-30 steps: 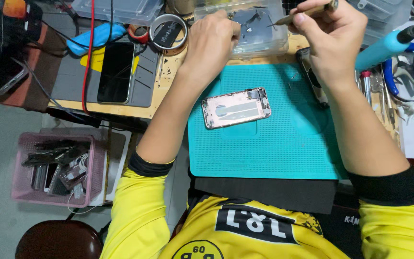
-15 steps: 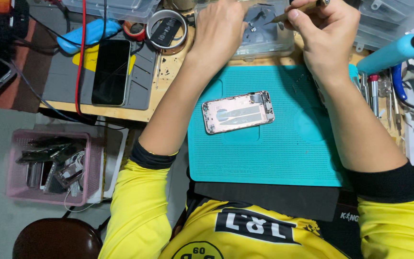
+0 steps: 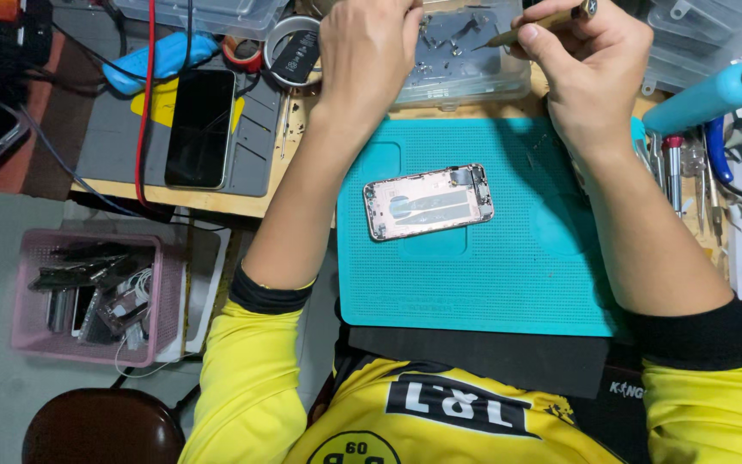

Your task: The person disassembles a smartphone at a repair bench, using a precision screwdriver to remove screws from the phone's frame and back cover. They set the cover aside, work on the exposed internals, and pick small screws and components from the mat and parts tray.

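An opened pink phone housing point(image 3: 428, 201) lies on a teal work mat point(image 3: 491, 283), with no hand on it. My left hand point(image 3: 367, 51) rests at the near edge of a clear plastic parts tray point(image 3: 465, 60) holding small metal parts; its fingertips are out of frame. My right hand point(image 3: 581, 64) grips a thin brown-handled tool point(image 3: 534, 24) whose tip points left into the tray.
A black phone point(image 3: 200, 127) lies on a grey mat point(image 3: 109, 150) at the left, beside a roll of tape point(image 3: 292, 50) and a red cable point(image 3: 143, 94). Screwdrivers point(image 3: 676, 167) and a blue tool point(image 3: 714, 94) sit at the right. A pink basket point(image 3: 88, 296) of parts stands low left.
The view has shifted, so everything sits higher in frame. Both hands stay at the tray, the right still holding the tool; the housing has not been touched.
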Tool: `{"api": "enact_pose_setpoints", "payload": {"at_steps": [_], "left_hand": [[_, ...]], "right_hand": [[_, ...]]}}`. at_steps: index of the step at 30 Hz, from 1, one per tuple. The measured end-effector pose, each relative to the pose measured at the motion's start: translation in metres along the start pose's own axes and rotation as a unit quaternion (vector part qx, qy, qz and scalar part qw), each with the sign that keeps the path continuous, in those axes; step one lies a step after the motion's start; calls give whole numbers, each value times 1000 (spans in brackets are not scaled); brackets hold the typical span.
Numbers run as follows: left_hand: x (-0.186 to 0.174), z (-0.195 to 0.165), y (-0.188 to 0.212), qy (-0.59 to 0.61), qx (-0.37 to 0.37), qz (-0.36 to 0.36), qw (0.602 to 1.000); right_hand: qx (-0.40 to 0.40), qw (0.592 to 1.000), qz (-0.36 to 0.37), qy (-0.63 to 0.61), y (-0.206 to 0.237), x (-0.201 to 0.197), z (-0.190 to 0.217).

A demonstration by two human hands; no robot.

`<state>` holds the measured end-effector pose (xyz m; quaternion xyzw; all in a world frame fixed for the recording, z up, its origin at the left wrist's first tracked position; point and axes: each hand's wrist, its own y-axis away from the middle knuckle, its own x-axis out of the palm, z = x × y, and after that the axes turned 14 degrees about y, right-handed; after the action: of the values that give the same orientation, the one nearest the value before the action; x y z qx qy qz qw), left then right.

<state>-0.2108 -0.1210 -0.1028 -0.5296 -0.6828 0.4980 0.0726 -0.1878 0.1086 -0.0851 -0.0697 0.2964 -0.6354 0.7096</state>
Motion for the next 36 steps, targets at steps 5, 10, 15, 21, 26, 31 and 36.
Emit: {"api": "enact_pose_setpoints", "payload": {"at_steps": [5, 10, 15, 21, 26, 31, 36], "left_hand": [[-24, -4, 22, 23, -25, 7, 999], [-39, -10, 39, 32, -42, 10, 999], [-44, -13, 51, 43, -40, -1, 998], [-45, -15, 54, 48, -66, 20, 996], [-42, -18, 57, 57, -44, 20, 997], [-39, -19, 59, 60, -48, 23, 997], [-34, -18, 58, 61, -46, 33, 997]], "right_hand": [[-8, 1000, 5, -7, -2, 5, -7], [-30, 998, 48, -5, 1, 11, -11], [-20, 999, 25, 8, -1, 19, -6], [-31, 998, 38, 30, -3, 20, -6], [-23, 999, 34, 35, -3, 25, -14], [-32, 996, 45, 67, -2, 23, -19], [-36, 998, 39, 26, 1, 21, -25]]}}
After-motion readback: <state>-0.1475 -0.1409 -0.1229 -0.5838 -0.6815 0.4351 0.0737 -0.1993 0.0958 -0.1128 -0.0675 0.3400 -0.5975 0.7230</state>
